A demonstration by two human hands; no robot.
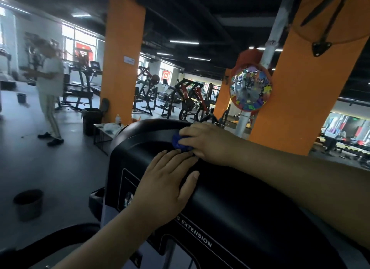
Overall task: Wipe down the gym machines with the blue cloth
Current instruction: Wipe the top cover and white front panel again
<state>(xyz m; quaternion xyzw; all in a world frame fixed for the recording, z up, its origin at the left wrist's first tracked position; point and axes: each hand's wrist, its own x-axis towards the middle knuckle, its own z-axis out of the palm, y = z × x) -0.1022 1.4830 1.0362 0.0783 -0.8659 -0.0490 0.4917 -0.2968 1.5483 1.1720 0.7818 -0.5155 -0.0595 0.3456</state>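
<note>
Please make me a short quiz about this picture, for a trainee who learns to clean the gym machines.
1. Which hand holds the cloth on the machine? A: left. B: right. C: neither.
2. True or false: the left hand lies flat on the machine.
3. Fill in: the pillar behind the machine is painted ____.
Key: 1 B, the right hand. 2 true. 3 orange.

Cloth (181, 143) on machine (230, 198) — bucket (29, 203) left.
</note>
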